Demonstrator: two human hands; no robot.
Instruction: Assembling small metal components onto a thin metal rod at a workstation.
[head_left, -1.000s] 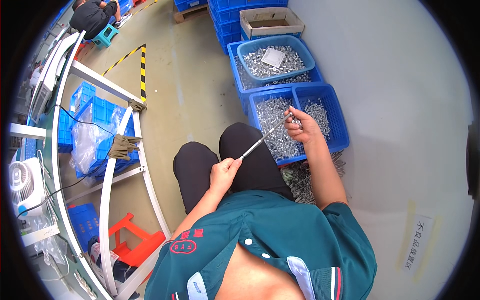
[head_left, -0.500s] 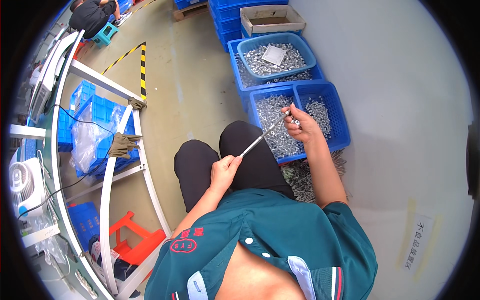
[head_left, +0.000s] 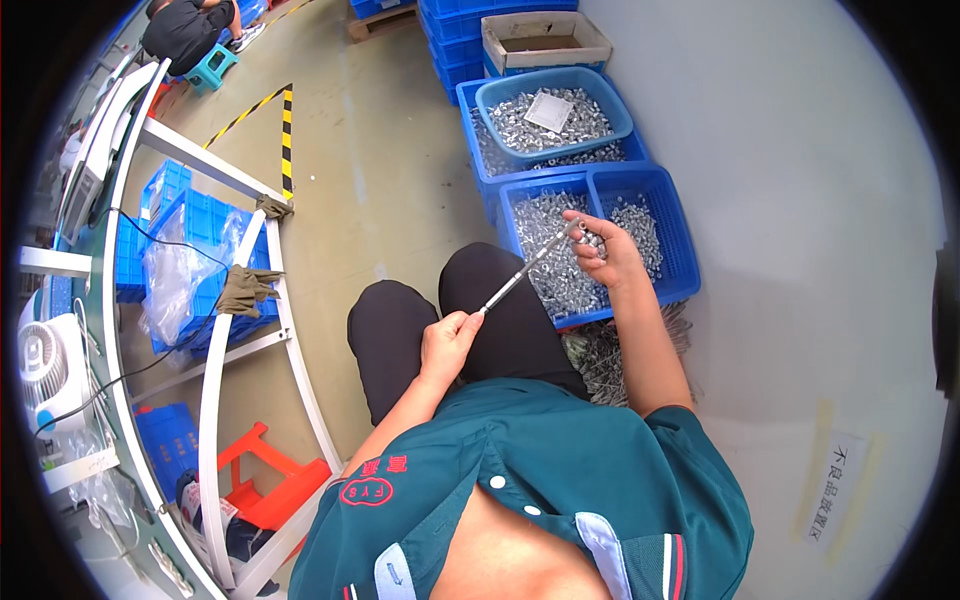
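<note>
My left hand [head_left: 448, 343] is closed around the lower end of a thin metal rod [head_left: 522, 272], above my knees. The rod slants up and to the right, its far tip reaching my right hand [head_left: 618, 258]. Several small silver nuts [head_left: 594, 242] lie in the curled fingers of that right hand, while its fingertips are at the rod's tip. Whether a nut sits on the tip is too small to tell. Below the right hand stands a blue divided bin [head_left: 684, 235] with silver metal parts in both compartments.
Behind it, a light-blue basket [head_left: 622, 118] of metal parts rests on another blue bin, near a cardboard box [head_left: 545, 62]. A bundle of rods [head_left: 610, 362] lies beside my thigh. A white-framed workbench [head_left: 212, 430] is at left, with a red stool [head_left: 275, 490]. Another person [head_left: 185, 38] sits far left.
The fingers of my right hand have shifted slightly at the rod's tip, and more of the nuts in them shows. My left hand and the rod have hardly moved.
</note>
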